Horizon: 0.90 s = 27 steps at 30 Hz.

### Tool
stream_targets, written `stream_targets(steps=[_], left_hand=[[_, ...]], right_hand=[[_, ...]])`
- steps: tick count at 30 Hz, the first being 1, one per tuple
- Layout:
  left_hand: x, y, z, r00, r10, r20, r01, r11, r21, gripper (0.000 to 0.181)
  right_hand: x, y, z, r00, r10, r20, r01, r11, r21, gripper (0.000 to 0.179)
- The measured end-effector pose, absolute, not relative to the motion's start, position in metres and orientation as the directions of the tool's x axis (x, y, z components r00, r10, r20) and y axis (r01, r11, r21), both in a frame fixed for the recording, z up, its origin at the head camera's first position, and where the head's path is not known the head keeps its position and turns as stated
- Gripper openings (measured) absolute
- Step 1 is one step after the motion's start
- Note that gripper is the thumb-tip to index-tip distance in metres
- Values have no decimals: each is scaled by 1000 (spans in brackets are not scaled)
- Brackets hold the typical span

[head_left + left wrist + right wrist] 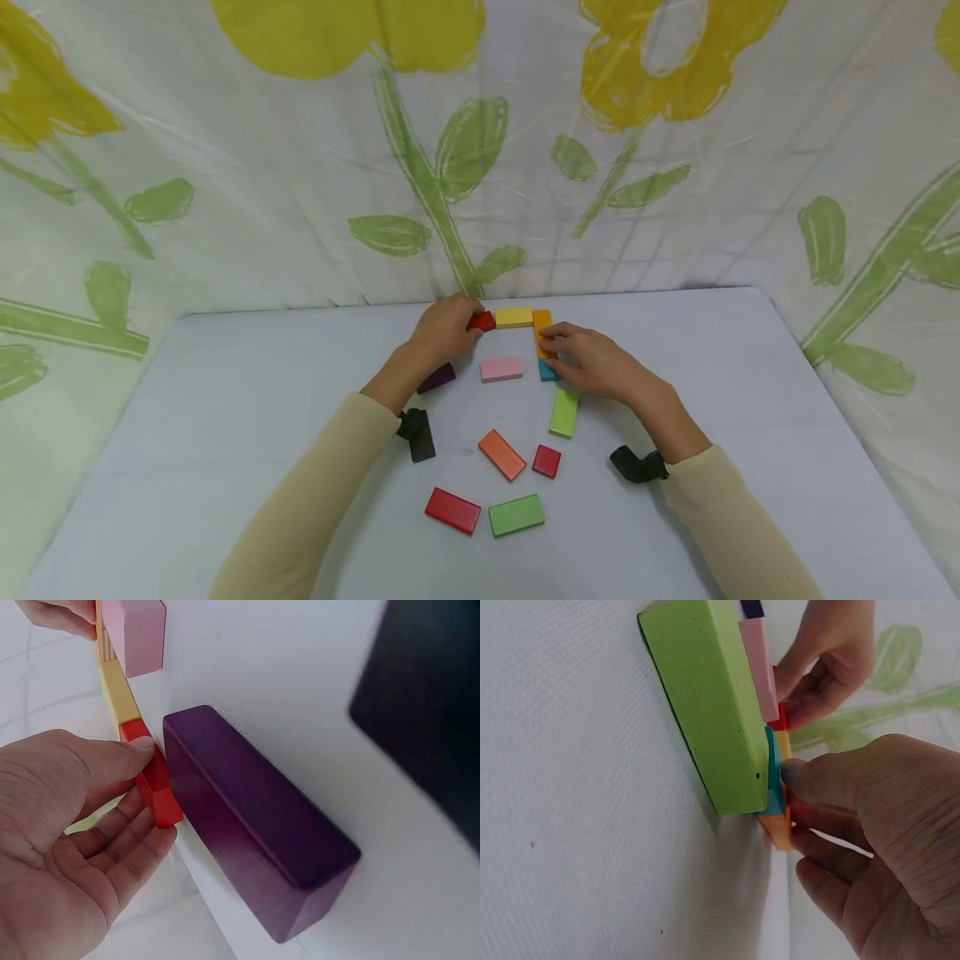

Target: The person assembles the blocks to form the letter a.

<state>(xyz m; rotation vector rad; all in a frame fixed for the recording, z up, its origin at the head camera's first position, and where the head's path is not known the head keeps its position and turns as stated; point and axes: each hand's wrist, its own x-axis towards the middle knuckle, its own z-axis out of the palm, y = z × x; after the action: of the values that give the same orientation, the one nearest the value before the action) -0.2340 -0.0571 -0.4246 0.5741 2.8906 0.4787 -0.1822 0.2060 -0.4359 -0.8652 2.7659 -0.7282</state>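
Red block (481, 321) pinched by left hand (444, 327), yellow block (513, 317) touching at 3 o'clock. Right hand (596, 360) touches orange block (542, 317) beyond; whether grip's grasping, can't tell.

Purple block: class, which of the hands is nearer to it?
Left. The left hand is just beyond the purple block; the right hand is farther off to its right.

- Three red blocks (482, 322) (546, 461) (453, 510)!
- Green blocks (564, 413) (516, 515), two!
- Orange blocks (542, 320) (502, 455), two!
- One yellow block (513, 317), one pink block (501, 369), one blue block (548, 371), one purple block (437, 379), one black block (423, 442)!
- Two hands: left hand (446, 327), right hand (595, 362)!
- One table (247, 400)!
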Motion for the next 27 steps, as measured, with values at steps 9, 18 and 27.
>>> stream_targets(steps=[9,18,27], left_hand=[[-233,-57,-425,-916,392,-87,343,876,339,36],[-233,-59,-427,-913,397,-90,346,874,340,37],[-234,-59,-428,-915,394,-90,340,870,357,36]], right_hand=[[-184,206,-437,-823,-568,-7,-490,716,-497,42],[-183,206,-438,-826,-564,-5,-487,717,-499,42],[-182,207,-436,-824,-567,7,-495,713,-498,41]])
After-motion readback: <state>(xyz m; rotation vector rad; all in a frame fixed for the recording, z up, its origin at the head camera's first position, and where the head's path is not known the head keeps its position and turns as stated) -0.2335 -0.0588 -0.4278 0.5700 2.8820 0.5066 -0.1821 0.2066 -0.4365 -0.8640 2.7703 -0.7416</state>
